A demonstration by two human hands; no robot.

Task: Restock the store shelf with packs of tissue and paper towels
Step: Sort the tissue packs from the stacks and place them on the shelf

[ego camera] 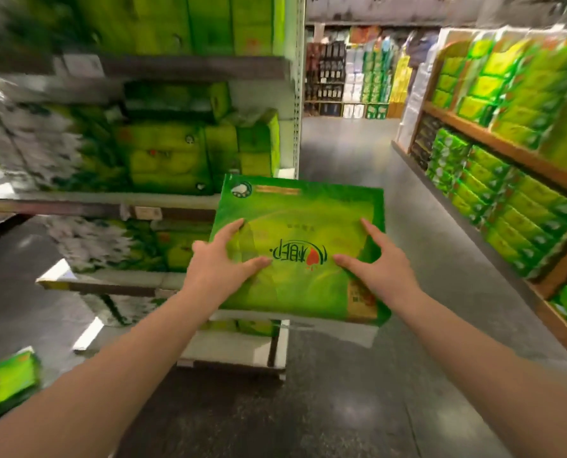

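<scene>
Green-stocked shelving (189,206) blurs along the left of a supermarket aisle as a person's left hand (221,259) and right hand (379,264) spread, fingers splayed, over the top face of a large green tissue pack (295,226) at centre frame, apparently carried between them. Film-wrapped and probably light, soft and slippery, it looks best gripped at opposite edges

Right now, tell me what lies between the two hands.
In the head view, only the green pack's printed face, its red logo, lies between the left hand and right hand.
</scene>
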